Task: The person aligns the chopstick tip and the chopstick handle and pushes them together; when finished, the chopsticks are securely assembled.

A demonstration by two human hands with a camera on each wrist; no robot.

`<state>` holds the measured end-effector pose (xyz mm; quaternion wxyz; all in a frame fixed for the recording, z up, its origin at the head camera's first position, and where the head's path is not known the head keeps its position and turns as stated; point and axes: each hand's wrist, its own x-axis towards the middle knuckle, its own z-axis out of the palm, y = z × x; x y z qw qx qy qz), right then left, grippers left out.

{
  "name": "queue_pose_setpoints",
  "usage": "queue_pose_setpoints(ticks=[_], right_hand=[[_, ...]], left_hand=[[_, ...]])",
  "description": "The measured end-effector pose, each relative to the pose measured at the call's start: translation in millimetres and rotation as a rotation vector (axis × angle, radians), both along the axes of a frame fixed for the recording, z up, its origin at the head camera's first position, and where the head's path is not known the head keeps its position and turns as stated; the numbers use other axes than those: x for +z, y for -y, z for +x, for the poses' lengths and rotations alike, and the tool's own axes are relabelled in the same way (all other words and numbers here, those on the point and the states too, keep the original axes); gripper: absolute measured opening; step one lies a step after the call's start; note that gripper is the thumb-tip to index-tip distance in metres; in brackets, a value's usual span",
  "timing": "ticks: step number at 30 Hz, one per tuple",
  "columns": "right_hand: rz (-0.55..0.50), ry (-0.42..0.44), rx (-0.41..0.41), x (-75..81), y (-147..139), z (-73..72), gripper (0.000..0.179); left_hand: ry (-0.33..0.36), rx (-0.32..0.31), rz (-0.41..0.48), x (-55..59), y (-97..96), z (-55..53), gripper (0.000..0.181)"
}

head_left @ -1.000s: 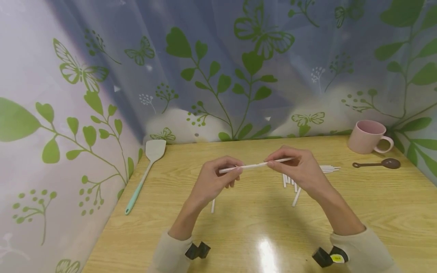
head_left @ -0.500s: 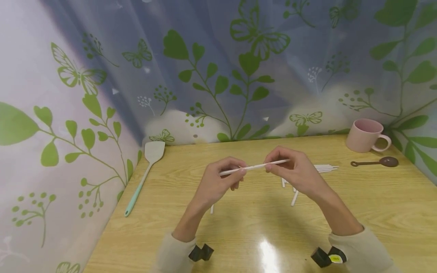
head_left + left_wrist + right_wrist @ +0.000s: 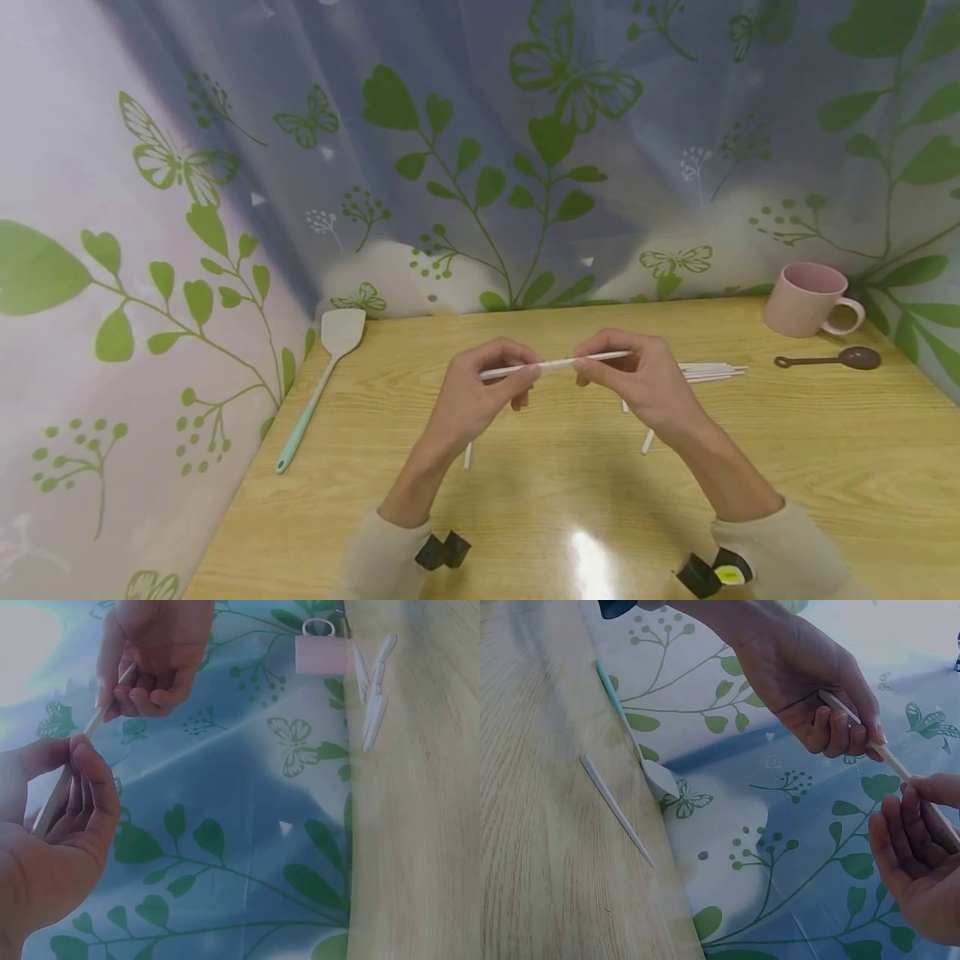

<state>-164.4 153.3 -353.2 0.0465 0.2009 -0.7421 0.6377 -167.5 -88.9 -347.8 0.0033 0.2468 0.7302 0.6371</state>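
Observation:
Both hands hold up a slim white stick (image 3: 557, 364), nearly level above the table. My left hand (image 3: 480, 387) pinches its left part between thumb and fingers. My right hand (image 3: 647, 385) pinches the right part, leaving a short stretch bare between the fingertips. Whether this is one stick or two end to end, I cannot tell. In the right wrist view a loose white stick (image 3: 619, 814) lies on the table; in the head view the left arm partly hides it. More white sticks (image 3: 716, 372) lie behind and below the right hand, partly covered by it.
On the wooden table (image 3: 525, 508), a spatula (image 3: 330, 358) with a green handle lies at the left. A pink mug (image 3: 802, 302) and a brown spoon (image 3: 832, 359) are at the back right. A patterned curtain (image 3: 465, 250) borders the back and left.
My right hand has shifted slightly left, so the fingertips are closer together along the white stick. Both hands keep their pinch.

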Motion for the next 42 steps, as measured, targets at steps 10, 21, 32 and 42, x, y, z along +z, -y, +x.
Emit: queue_pose_setpoints(ticks=[10,21,32,42], right_hand=[[0.032,-0.024,0.012,-0.2,2,-1.3,0.015],[0.013,-0.031,0.118,-10.8,0,-8.3,0.011],[-0.029,0.056,0.097,-23.8,0,-23.1,0.02],[-0.142,0.176,0.017,-39.6,5,-46.0,0.022]], left_hand=[[-0.014,0.025,0.015,-1.7,-4.8,-3.0,0.01],[-0.023,0.013,-0.101,-1.9,4.5,-2.9,0.012],[0.004,0.03,-0.197,-10.6,32.6,-5.7,0.021],[0.175,0.038,-0.24,-39.5,57.4,-1.3,0.021]])
